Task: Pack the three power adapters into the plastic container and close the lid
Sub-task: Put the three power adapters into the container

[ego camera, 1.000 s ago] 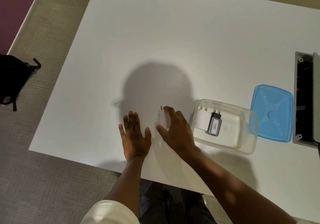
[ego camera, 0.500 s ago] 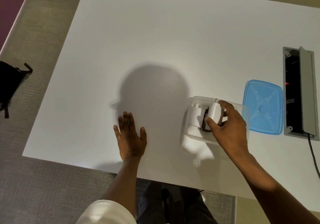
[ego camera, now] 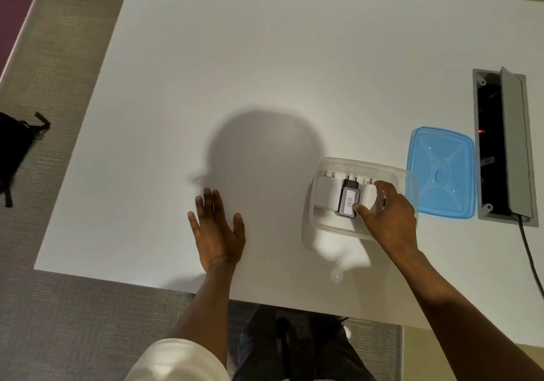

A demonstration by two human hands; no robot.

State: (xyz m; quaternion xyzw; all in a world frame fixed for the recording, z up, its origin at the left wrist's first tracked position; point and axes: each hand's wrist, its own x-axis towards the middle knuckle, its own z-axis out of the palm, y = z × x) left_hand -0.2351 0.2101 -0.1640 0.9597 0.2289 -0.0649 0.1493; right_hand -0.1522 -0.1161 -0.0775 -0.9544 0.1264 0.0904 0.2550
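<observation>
On the white tabletop [ego camera: 265, 56], the clear plastic container [ego camera: 391, 174] sits near the front edge, toward the right side. Inside it three power adapters lie side by side with their prongs pointing toward the far edge: a white adapter [ego camera: 325, 193] on the left, a black adapter [ego camera: 348, 201] with a white label reading "030" in the middle, and a second white adapter [ego camera: 369, 196] on the right, partly covered by fingers. The right hand [ego camera: 388, 218] reaches into the container from the front edge; its grip is loosely curled around the right-hand white adapter, thumb tip at the black adapter's near corner and fingertips over the far end, though whether it is truly pinching or only resting there cannot be told. The left hand [ego camera: 216, 227] lies flat, palm down with fingers spread, on the tabletop near the front edge, well apart from the container and holding nothing. The blue lid [ego camera: 441, 171] lies flat on the tabletop just beside the container's right side, between it and a grey cable box [ego camera: 512, 145] recessed at the right edge.
</observation>
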